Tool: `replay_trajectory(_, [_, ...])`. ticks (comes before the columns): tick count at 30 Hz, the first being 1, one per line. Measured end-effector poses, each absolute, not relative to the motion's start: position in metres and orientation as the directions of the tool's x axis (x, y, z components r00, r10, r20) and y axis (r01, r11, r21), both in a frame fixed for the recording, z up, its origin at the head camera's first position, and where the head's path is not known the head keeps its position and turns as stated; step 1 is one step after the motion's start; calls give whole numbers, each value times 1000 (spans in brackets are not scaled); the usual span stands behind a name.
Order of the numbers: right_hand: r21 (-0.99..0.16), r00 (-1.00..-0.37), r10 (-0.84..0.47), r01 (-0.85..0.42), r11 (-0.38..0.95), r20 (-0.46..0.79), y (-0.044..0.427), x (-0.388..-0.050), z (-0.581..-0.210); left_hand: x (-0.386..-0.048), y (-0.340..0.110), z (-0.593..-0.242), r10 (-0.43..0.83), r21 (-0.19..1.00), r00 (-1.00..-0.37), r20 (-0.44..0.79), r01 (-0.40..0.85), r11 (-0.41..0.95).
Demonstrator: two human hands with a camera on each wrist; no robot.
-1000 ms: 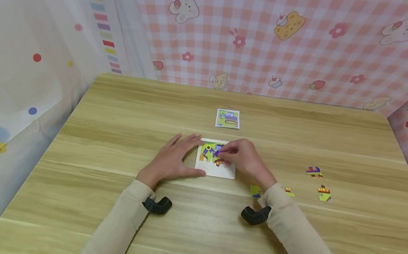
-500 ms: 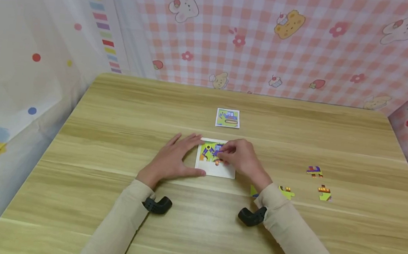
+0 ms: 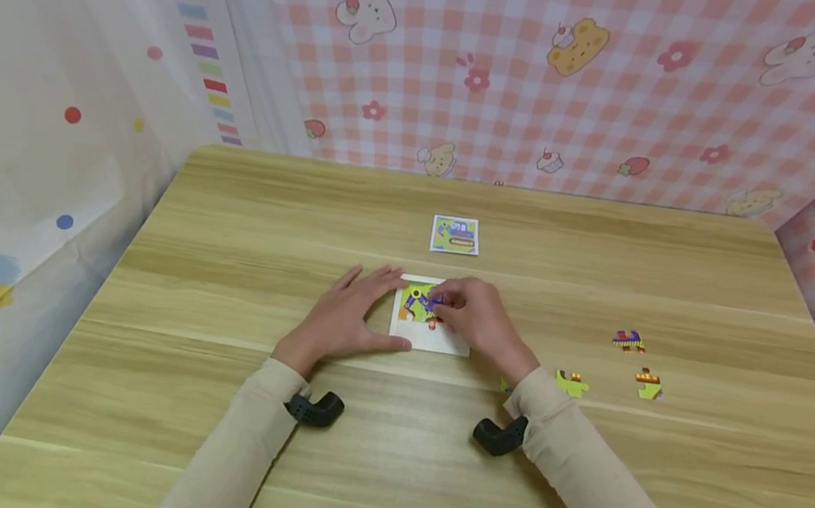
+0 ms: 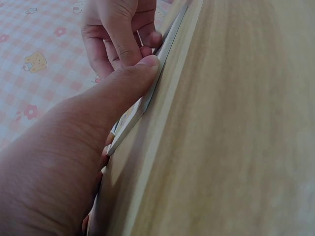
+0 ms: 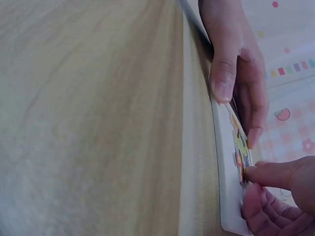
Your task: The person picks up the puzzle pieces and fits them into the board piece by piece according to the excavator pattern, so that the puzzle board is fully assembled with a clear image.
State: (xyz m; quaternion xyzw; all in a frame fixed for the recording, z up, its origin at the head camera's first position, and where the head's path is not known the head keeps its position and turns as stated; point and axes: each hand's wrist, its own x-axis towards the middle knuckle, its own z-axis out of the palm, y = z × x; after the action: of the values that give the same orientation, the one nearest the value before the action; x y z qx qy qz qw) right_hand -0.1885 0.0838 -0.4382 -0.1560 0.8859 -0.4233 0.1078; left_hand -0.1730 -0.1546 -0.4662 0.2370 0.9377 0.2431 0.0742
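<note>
A white puzzle board (image 3: pixel 435 342) lies flat, its upper part filled with colourful joined pieces (image 3: pixel 415 298). My left hand (image 3: pixel 348 314) rests at the board's left side, thumb straight on the lower left edge and fingers spread by the upper left corner. Over the board's right half, my right hand (image 3: pixel 479 317) pinches a puzzle piece (image 5: pixel 242 172) at the assembled picture; the fingers hide much of it. The left wrist view shows the left thumb (image 4: pixel 142 69) on the board's rim, close to the right fingers.
A small picture card (image 3: pixel 456 235) lies behind the board. To the right are loose pieces: a purple one (image 3: pixel 628 340), a green and orange one (image 3: pixel 649 386) and a green one (image 3: pixel 572 384). Another is partly hidden by the right sleeve (image 3: pixel 579 466).
My right hand has shifted slightly left over the board, its forearm along with it, and more of the green loose piece beside the sleeve shows. My left hand has stayed in place.
</note>
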Motion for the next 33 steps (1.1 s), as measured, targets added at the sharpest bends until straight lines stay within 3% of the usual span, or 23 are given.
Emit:
replay_trajectory(16, [-647,-854,-517,-423,634,52,82,-181,-437,-172,-154,-466,478,487,-878,-22,408,772])
replay_trajectory(33, [-634,-835,-546,-457,624,66,83,-182,-437,-173,-155,-466,482,489,-876,-37,405,773])
